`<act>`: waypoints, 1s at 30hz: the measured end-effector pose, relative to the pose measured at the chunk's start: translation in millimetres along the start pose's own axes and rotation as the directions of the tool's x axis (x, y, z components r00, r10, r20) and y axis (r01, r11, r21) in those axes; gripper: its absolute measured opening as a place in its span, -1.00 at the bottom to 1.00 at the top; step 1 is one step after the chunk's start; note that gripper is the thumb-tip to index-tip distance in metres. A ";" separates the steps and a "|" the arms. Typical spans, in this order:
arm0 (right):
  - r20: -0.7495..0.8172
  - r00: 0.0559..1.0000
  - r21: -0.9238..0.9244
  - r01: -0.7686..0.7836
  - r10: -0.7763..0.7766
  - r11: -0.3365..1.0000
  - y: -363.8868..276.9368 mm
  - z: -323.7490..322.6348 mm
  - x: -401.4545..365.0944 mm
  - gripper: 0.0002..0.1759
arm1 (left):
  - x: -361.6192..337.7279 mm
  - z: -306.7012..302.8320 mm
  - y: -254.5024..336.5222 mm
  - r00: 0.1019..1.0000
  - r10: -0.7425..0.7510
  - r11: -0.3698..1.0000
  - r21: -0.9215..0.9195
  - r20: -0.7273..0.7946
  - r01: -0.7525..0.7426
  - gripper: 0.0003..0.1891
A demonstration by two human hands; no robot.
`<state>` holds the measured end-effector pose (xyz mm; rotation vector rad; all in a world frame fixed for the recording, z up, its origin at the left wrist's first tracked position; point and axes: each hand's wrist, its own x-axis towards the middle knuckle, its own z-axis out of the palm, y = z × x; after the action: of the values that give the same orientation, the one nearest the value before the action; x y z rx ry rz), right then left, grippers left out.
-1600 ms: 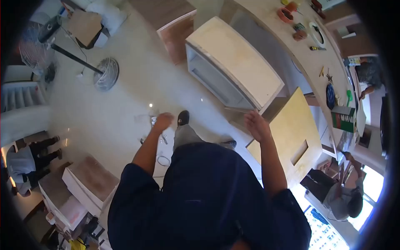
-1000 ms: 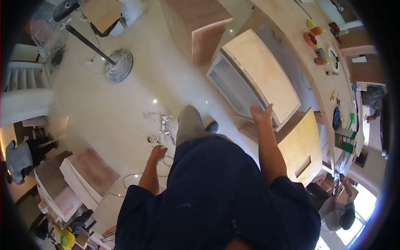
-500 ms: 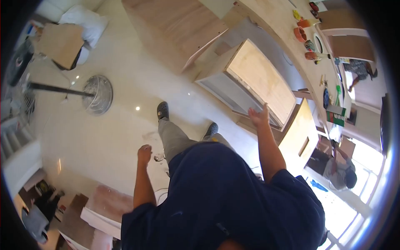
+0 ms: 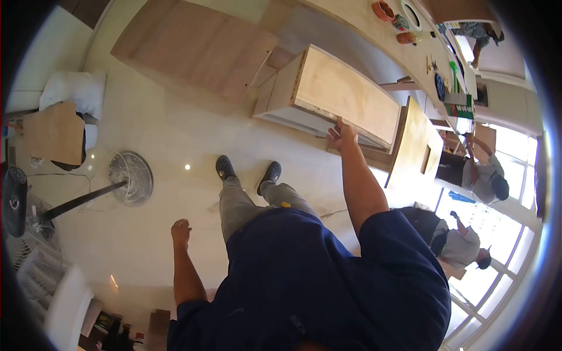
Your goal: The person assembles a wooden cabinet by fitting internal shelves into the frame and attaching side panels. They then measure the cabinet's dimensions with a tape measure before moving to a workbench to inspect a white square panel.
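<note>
Left: a standing fan [image 4: 88, 199], its head partly lost in the dark border. The left hand [image 4: 181, 233] hangs over the floor [image 4: 140, 251], fingers curled, palm hidden; full closure cannot be judged. The right hand [image 4: 344, 137] meets the near edge of a pale wooden cabinet [image 4: 348, 96], beside the counter [image 4: 381, 36]; grasp or mere touch cannot be told. Right: glare obscures the window [image 4: 515, 167].

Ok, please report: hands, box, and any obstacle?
Right hand at box edge, grip unclear. Left hand away from box. Box beside counter. Board near box's end, not blocking hands.
</note>
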<state>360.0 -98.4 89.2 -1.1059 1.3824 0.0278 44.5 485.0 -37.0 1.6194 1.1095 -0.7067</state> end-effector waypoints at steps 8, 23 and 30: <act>0.116 0.986 -0.196 0.142 -0.120 0.970 16.3 -20.5 -19.1 -0.23 | -35.5 35.4 94.1 0.978 0.202 0.970 0.128 0.055 -0.208 -0.69; 0.115 0.978 0.075 -0.185 0.176 0.980 177.3 -273.3 38.7 -0.75 | -81.8 128.9 165.1 0.713 0.649 0.529 0.516 0.266 -0.673 -0.64; 0.162 0.987 0.409 -0.079 0.013 0.909 100.8 -212.4 41.5 -0.46 | -134.9 180.6 277.4 0.574 0.642 0.336 0.486 0.509 -0.807 -0.64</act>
<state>150.6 -201.5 38.8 -0.6982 1.2019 -0.1386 255.0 251.5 133.0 2.3285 -0.2373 -0.6600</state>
